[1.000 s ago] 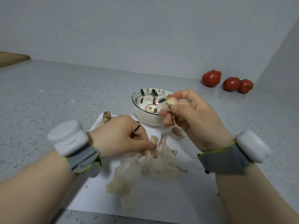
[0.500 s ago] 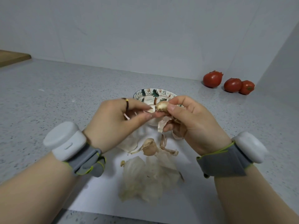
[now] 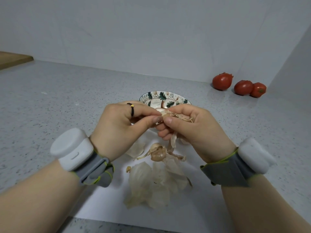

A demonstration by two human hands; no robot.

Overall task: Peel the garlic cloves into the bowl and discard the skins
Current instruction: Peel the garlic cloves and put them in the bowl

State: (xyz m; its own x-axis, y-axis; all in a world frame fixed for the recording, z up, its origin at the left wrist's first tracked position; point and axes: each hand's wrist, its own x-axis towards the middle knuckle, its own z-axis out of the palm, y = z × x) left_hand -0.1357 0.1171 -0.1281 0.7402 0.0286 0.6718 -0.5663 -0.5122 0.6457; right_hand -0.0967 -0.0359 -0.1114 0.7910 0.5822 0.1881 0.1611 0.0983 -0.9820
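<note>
Both hands meet over the near side of the painted bowl [image 3: 165,98]. My right hand [image 3: 190,130] holds a garlic clove [image 3: 166,114] between thumb and fingers, loose strips of skin hanging from it. My left hand [image 3: 121,130] pinches the skin at the clove's left end with thumb and forefinger. Below the hands, on a white sheet [image 3: 193,212], lie a garlic remnant with skin on it [image 3: 158,153] and a pile of papery skins [image 3: 154,184]. The hands hide most of the bowl's inside.
Three red tomatoes [image 3: 239,84] sit by the wall at the back right. A wooden board [image 3: 11,58] shows at the far left edge. The grey speckled counter [image 3: 58,101] spreads around the sheet. White trackers are strapped to both wrists.
My left hand rose from the skins on the sheet and joined the right hand at the clove. Both hands now sit slightly nearer, in front of the bowl.
</note>
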